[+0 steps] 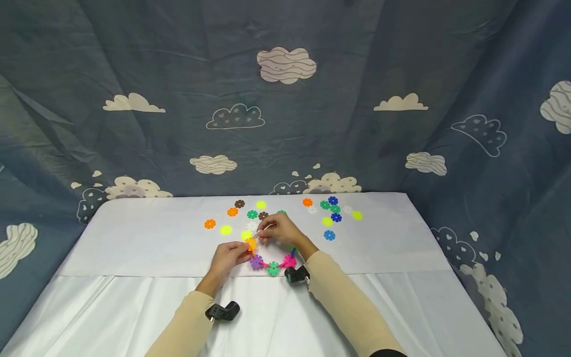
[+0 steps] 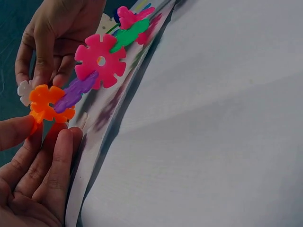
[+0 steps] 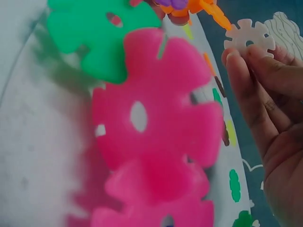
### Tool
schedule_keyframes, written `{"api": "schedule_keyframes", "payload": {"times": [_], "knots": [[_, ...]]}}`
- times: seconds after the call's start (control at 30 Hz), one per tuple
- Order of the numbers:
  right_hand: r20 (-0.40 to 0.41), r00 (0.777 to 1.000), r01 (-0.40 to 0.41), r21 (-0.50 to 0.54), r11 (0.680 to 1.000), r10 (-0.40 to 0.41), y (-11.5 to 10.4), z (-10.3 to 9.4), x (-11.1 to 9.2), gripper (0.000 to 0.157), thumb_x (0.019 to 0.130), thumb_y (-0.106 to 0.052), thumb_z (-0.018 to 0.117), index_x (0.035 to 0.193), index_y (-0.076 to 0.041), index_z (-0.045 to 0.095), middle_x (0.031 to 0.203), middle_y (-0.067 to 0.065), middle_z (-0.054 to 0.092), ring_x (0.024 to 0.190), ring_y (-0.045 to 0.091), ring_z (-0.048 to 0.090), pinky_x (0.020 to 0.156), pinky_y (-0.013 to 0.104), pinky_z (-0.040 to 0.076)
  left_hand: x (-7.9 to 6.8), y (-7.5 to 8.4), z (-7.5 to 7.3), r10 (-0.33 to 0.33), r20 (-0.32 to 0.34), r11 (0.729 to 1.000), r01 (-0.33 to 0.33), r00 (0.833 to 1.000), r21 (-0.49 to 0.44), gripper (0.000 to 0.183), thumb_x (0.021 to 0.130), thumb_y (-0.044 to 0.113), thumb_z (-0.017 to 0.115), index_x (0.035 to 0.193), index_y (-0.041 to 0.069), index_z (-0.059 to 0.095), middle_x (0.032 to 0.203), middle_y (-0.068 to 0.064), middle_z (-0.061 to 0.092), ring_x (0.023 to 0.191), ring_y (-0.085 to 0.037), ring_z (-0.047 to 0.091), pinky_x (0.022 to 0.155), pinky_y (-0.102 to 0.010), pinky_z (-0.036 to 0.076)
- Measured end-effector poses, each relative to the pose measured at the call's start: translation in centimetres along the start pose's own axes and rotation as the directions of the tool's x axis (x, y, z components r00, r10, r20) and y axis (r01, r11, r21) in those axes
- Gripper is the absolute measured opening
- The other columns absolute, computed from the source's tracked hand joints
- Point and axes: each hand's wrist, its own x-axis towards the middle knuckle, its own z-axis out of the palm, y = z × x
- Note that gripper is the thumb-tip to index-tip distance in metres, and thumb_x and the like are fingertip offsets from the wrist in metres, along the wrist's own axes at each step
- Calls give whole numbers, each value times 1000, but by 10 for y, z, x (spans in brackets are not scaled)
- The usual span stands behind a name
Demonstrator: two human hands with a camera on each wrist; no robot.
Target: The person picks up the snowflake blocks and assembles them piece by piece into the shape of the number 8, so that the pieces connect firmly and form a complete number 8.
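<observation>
A curved chain of interlocking slotted flower discs runs between the hands, with a purple disc (image 1: 256, 262), a green disc (image 1: 273, 268) and a pink disc (image 1: 289, 261). At its left end, my left hand (image 1: 225, 259) pinches the orange part (image 2: 46, 100) between thumb and fingers. A white disc (image 3: 255, 34) is pinched between thumb and forefinger of my right hand (image 1: 282, 230). Its edge meets an orange disc (image 3: 217, 14) in the right wrist view; how deep the slots engage I cannot tell. Pink discs (image 3: 161, 118) fill the near part of that view.
Loose flower discs lie flat behind the hands, among them an orange disc (image 1: 209, 224), a yellow disc (image 1: 226, 230) and a brown disc (image 1: 239, 204). To the right lies another group with a blue disc (image 1: 329, 235). A white cloth (image 1: 134, 248) covers the table; a cloud-patterned curtain (image 1: 312, 139) hangs behind.
</observation>
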Motion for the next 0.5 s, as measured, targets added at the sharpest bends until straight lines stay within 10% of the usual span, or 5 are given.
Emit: {"api": "schedule_keyframes", "payload": {"times": [0.5], "knots": [[59, 998, 11, -75, 997, -7, 3, 3, 9, 4, 82, 9, 68, 86, 9, 70, 78, 15, 70, 64, 14, 66, 65, 28, 58, 1, -1, 3, 23, -37, 1000, -22, 999, 19, 20, 94, 3, 60, 99, -16, 64, 83, -11, 69, 68, -12, 67, 69, -26, 58]]}}
